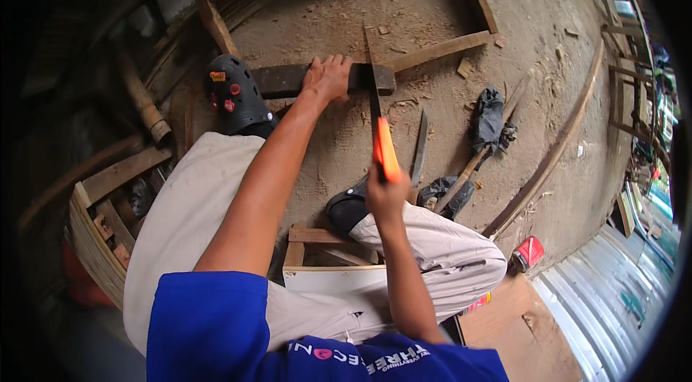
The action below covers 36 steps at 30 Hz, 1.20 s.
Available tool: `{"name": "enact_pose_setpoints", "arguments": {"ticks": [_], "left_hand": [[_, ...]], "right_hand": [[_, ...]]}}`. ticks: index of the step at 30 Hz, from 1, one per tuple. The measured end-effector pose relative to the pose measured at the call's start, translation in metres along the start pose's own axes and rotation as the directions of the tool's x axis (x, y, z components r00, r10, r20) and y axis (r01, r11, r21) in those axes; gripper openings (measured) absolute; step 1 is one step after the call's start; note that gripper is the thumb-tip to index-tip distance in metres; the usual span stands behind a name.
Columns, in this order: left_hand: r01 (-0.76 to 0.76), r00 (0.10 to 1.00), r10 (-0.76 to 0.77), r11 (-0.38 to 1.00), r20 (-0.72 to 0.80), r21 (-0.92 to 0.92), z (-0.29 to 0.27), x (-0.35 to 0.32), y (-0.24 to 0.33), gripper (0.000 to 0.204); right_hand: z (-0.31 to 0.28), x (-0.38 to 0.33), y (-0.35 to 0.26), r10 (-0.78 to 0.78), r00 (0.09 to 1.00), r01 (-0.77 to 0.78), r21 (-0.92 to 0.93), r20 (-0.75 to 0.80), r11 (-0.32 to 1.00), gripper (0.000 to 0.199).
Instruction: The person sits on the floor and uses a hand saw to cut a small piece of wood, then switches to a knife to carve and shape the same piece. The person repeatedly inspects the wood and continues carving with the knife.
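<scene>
A dark wooden plank (285, 81) lies crosswise in front of me, its left end beside my black clog (238, 97). My left hand (329, 79) presses down on top of the plank, fingers stretched over its far edge. In my right hand (389, 191) is the orange handle of a handsaw (387, 148), with the fingers wrapped round it. The saw's blade crosses the plank near its right end, to the right of my left hand, and its tip points away over the dirt floor. How deep the blade sits in the wood cannot be made out.
Wooden pieces form a frame (440, 50) on the far floor, amid chips and shavings. Right of the saw lie a flat strip (419, 144) and a stick with black plastic (490, 119). A red can (530, 252) stands by corrugated metal sheets (591, 295). A curved pole (555, 151) lies further right.
</scene>
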<state>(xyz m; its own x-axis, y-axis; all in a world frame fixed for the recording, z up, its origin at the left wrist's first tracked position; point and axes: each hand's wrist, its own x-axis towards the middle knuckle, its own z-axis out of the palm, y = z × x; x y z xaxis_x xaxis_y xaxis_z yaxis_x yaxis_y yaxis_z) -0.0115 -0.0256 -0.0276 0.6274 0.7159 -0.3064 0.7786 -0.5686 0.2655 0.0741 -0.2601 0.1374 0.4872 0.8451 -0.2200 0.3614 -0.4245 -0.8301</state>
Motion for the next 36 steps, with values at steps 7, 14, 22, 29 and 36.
{"name": "enact_pose_setpoints", "arguments": {"ticks": [7, 14, 22, 29, 36], "left_hand": [[-0.005, 1.0, 0.005, 1.0, 0.009, -0.004, -0.003, -0.001, 0.0, 0.075], [0.002, 1.0, -0.002, 1.0, -0.006, -0.002, -0.003, -0.001, 0.003, 0.071], [0.007, 1.0, -0.006, 1.0, 0.028, -0.013, -0.007, -0.003, 0.002, 0.075], [0.013, 0.999, -0.013, 1.0, -0.03, 0.015, -0.002, 0.0, 0.002, 0.079], [0.007, 1.0, -0.007, 1.0, 0.016, 0.009, 0.004, -0.001, 0.0, 0.08]], "right_hand": [[-0.039, -0.072, -0.006, 0.246, 0.965, -0.238, -0.089, 0.091, 0.967, 0.019], [0.006, 0.002, 0.025, 0.04, 0.999, -0.039, 0.044, -0.014, 0.998, 0.011], [-0.046, -0.086, -0.018, 0.125, 0.991, -0.125, 0.011, 0.047, 0.992, 0.019], [0.029, 0.016, 0.038, -0.069, 0.993, 0.081, 0.123, -0.098, 0.989, 0.016], [-0.05, -0.083, -0.012, 0.049, 0.997, -0.049, 0.003, 0.059, 0.999, 0.03]]}}
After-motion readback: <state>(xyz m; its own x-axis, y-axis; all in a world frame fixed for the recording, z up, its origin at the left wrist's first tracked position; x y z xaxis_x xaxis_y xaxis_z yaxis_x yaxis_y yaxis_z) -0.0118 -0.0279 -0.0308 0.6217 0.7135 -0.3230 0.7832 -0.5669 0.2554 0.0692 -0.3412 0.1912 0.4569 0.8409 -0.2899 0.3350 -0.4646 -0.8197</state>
